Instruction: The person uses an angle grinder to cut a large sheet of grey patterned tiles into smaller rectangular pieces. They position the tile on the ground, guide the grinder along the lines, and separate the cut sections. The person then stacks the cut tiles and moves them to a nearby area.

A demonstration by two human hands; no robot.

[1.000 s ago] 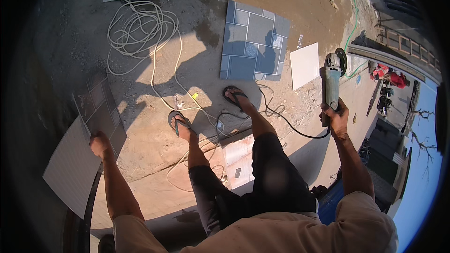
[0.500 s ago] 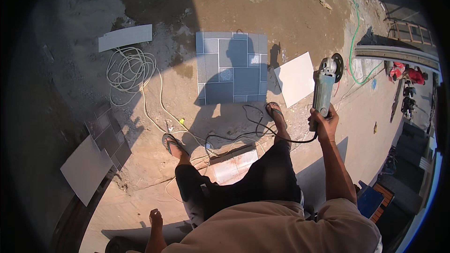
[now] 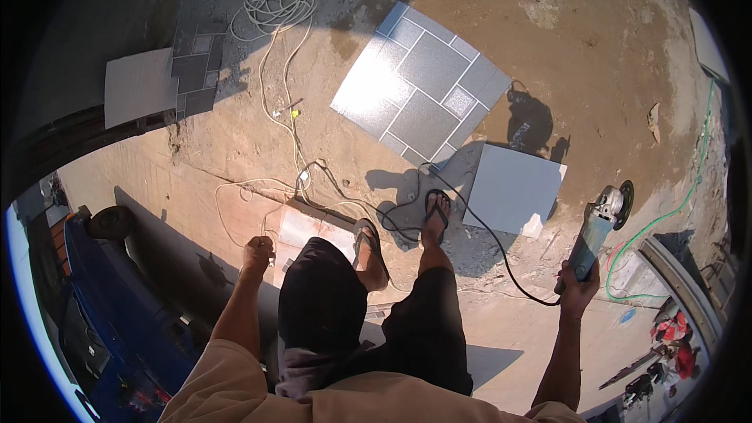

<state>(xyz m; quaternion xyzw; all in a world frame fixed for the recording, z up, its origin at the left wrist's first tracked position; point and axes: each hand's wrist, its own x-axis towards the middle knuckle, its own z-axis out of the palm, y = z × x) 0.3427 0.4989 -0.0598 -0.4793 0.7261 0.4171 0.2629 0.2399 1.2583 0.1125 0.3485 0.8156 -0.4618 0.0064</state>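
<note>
My right hand (image 3: 579, 294) is wrapped round the rear grip of an angle grinder (image 3: 593, 240), held out at the right. Its body is grey-green, its head silver, and its dark disc points away from me. A black cord runs from its back end toward my feet. My left hand (image 3: 258, 252) hangs at the left with its fingers curled in; anything inside them is hidden. Just beyond it lies thin pale cable on the ground. In front of my feet lies a large grey patterned tile (image 3: 439, 70). A plain light tile (image 3: 513, 188) lies to its right.
A coil of white cable (image 3: 278, 4) lies far left, its strands running toward my feet. Further left are a plain panel (image 3: 141, 88) and a patterned tile (image 3: 196, 70). A green hose (image 3: 680, 207) and a metal rail (image 3: 681, 282) are at right, a blue vehicle (image 3: 125, 309) at left.
My view and body have turned to the right, and my feet now stand closer together. The grinder stays in my right hand, further right and lower in view. My left hand has come further into view.
</note>
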